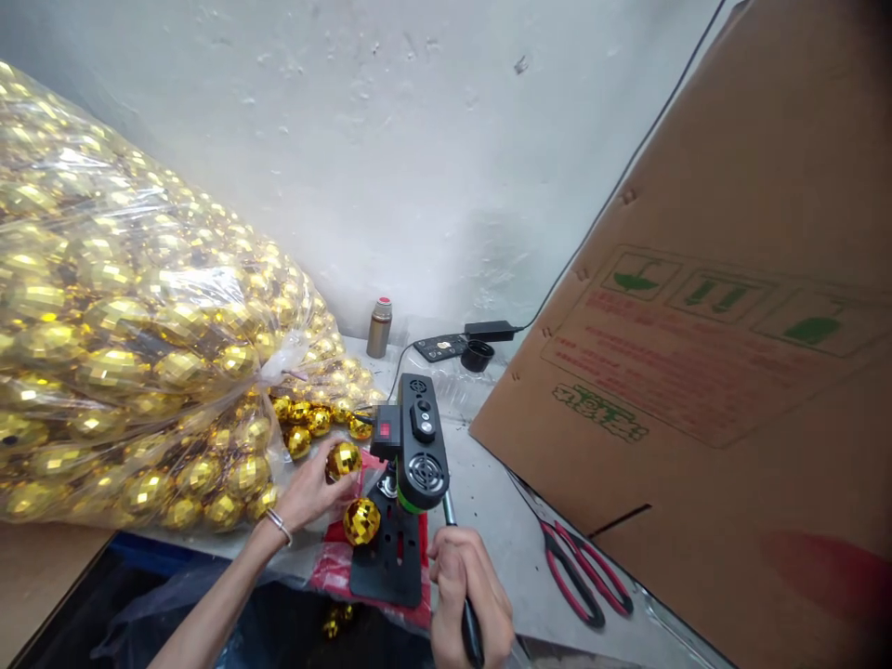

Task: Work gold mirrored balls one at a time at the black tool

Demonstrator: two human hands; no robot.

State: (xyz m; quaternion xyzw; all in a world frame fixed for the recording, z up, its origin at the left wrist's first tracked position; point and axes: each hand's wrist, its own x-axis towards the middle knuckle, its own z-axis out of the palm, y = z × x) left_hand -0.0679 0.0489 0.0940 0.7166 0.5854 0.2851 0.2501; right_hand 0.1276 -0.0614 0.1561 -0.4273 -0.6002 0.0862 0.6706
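Observation:
My left hand [311, 491] is closed around a gold mirror ball [344, 460], held just left of a small black press machine [413, 455]. A second gold ball [361, 521] sits on the machine's black base plate [390, 567], close under my left fingers. My right hand [468, 590] is wrapped round the machine's black lever handle [471, 630], low at the front. A bracelet is on my left wrist.
A huge clear bag of gold balls [132, 334] fills the left, with loose balls [313, 418] spilled beside it. A large cardboard box [717, 325] leans on the right. Red scissors [582, 576] lie by it. A metal flask [379, 327], a power strip [440, 347] and a black cap [478, 355] stand by the wall.

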